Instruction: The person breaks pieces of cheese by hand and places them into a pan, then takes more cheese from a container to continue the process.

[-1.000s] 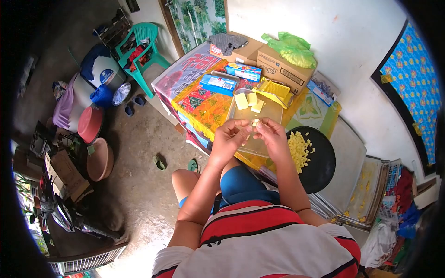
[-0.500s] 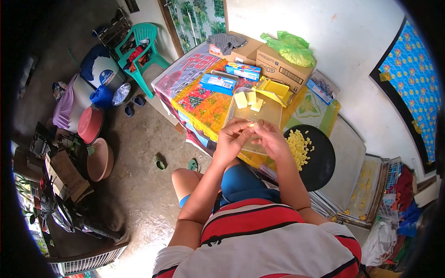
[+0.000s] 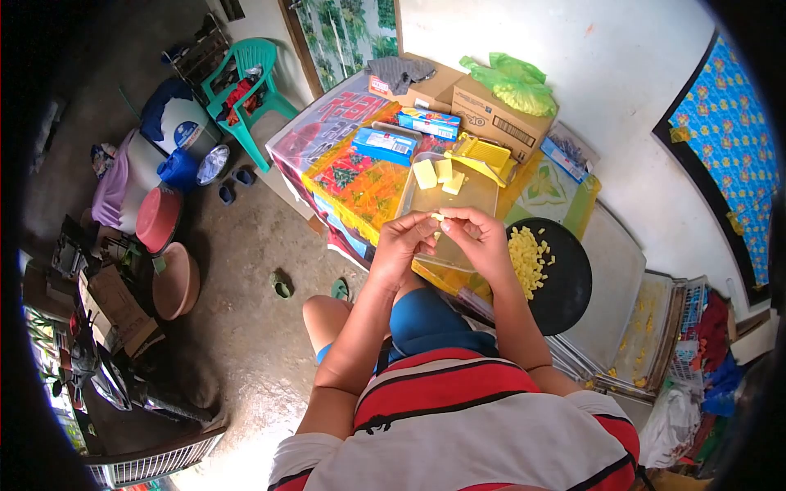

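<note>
Both my hands meet over the near part of a shallow clear container (image 3: pixel 481 200). Between the fingertips of my left hand (image 3: pixel 396 248) and my right hand (image 3: pixel 486 245) is a small pale yellow piece (image 3: pixel 438 217), which looks like cheese. Each hand pinches it with thumb and fingers. Another small yellow bit (image 3: pixel 437 235) shows just below the fingertips. Beyond the hands, several larger yellow blocks (image 3: pixel 425 174) lie at the container's far end. To the right, many small yellow cubes (image 3: pixel 526 263) lie on a round black tray (image 3: pixel 569 290).
A yellow slotted plastic tool (image 3: pixel 483 159) lies at the container's far edge. Blue boxes (image 3: pixel 385 146) and cardboard cartons (image 3: pixel 501 119) stand farther back on the table. Metal trays (image 3: pixel 610 270) are at the right. A green chair (image 3: pixel 254 90) and basins (image 3: pixel 176 282) stand at the left.
My hands have shifted slightly, the right one rising and turning so its fingers point left. The small yellow piece at the fingertips shows more clearly now.
</note>
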A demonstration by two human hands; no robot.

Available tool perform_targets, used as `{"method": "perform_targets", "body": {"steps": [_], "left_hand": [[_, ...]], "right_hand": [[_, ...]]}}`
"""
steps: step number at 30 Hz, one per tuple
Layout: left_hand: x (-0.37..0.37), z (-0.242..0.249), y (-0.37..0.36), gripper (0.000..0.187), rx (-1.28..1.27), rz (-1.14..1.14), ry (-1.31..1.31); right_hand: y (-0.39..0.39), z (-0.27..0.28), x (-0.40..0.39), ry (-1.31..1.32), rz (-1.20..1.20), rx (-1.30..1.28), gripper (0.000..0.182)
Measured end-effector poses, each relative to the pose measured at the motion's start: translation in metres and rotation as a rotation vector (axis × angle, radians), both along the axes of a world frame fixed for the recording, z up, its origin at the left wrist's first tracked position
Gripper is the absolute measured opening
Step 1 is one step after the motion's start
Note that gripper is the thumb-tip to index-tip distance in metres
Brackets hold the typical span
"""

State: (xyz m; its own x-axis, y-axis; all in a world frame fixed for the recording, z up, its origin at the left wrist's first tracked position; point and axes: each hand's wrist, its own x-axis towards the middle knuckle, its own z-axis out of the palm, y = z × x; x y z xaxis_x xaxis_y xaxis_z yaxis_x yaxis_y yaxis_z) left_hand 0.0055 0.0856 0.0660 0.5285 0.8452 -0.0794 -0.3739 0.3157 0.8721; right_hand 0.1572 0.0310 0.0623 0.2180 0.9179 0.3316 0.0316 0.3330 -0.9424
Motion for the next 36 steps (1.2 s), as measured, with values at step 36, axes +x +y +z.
{"method": "perform_targets", "body": {"steps": [36], "left_hand": [[-0.007, -0.014, 0.006, 0.025, -0.207, -0.154, 0.027]], "right_hand": [[-0.004, 0.004, 0.003, -0.595, -0.192, 0.148, 0.019]]}}
